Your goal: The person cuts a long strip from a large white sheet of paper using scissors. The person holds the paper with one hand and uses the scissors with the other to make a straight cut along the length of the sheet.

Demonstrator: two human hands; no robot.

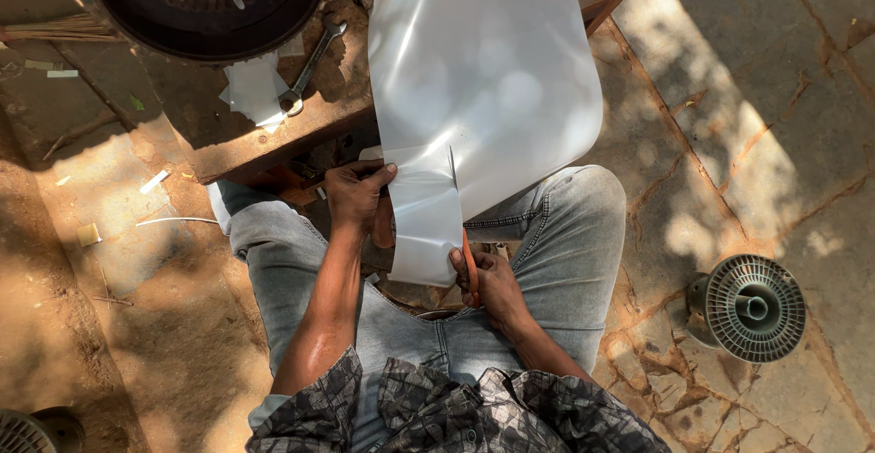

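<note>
- Head view, centre of the frame: the left hand (357,196) has its fingers pinching the upper left edge of a narrow strip of the translucent plastic sheet (488,79), thumb on top.
- Just below and right, the right hand (485,280) has its fingers closed around orange-handled scissors (468,266), whose blade runs up a slit between the strip and the main sheet.
- Judging from the slit, a clean cut needs the strip kept taut and the blade kept in line with the cut already made.
- The sheet spreads from the lap up over the counter (264,134) edge at the top centre; its curved right edge hangs free above the right knee.
- On the counter, upper left, lie a wrench (310,66), paper scraps and a round dark housing (205,2).
- Open stone floor lies to the right, with a finned round part (752,307) at lower right, well apart.
</note>
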